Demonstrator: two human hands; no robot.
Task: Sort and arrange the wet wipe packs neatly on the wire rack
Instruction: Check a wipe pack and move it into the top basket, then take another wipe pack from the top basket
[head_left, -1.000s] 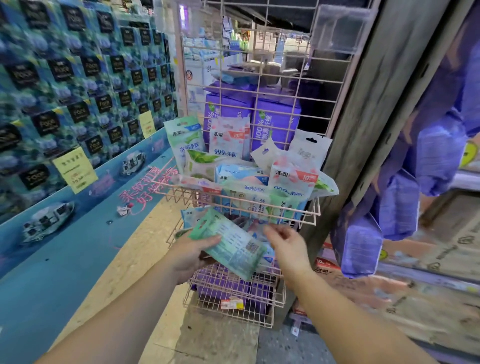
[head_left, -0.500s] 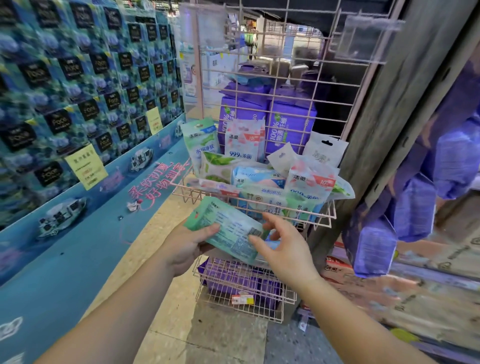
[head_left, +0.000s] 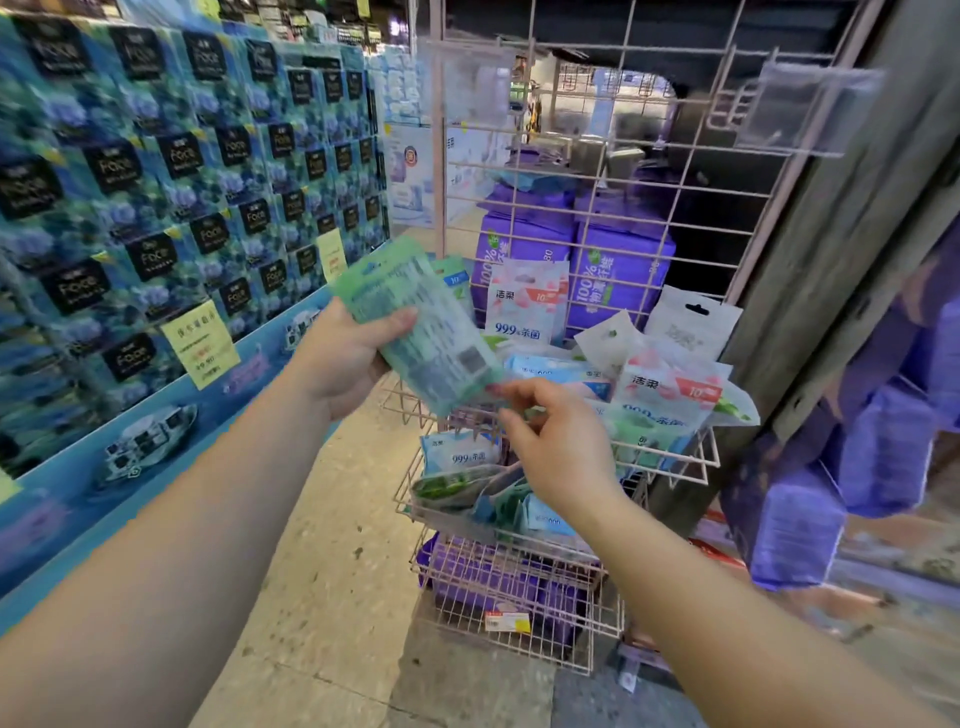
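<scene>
L hand (head_left: 343, 358) holds a green wipe pack (head_left: 415, 325) up in front of the wire rack (head_left: 524, 130), above the top basket's front-left corner. Thumb lies across the pack's printed back, the other fingers are behind it, so the pack is pinched flat and tilted, w/ its lower corner pointing down-right. The print is blurred; a small square code shows near that lower corner.

R hand (head_left: 558, 441) sits just below and right of the pack, thumb and forefinger tips pressed close together right at the pack's lower corner. Can't tell if they actually grip it or only touch it. Remaining fingers curl loosely.

Top basket (head_left: 685, 462) carries a loose pile of packs: a white-and-pink pack (head_left: 524, 306) stands upright at the back, another pink-labelled pack (head_left: 667, 400) leans at the front-right edge, and a white hang-tab pouch (head_left: 691, 325) is at the back-right corner. They overlap, not in rows.

Middle basket (head_left: 415, 506), below the R hand, has a blue-white pack (head_left: 460, 452) upright at the left and more green and blue packs lying jumbled. Bottom basket (head_left: 519, 623) holds purple packs w/ a price tag (head_left: 506, 621) on its front edge.

Behind the rack's grid stand large purple bags (head_left: 618, 270). A wall of blue tissue boxes (head_left: 156, 182) fills the left, w/ a yellow price card (head_left: 200, 343).
</scene>
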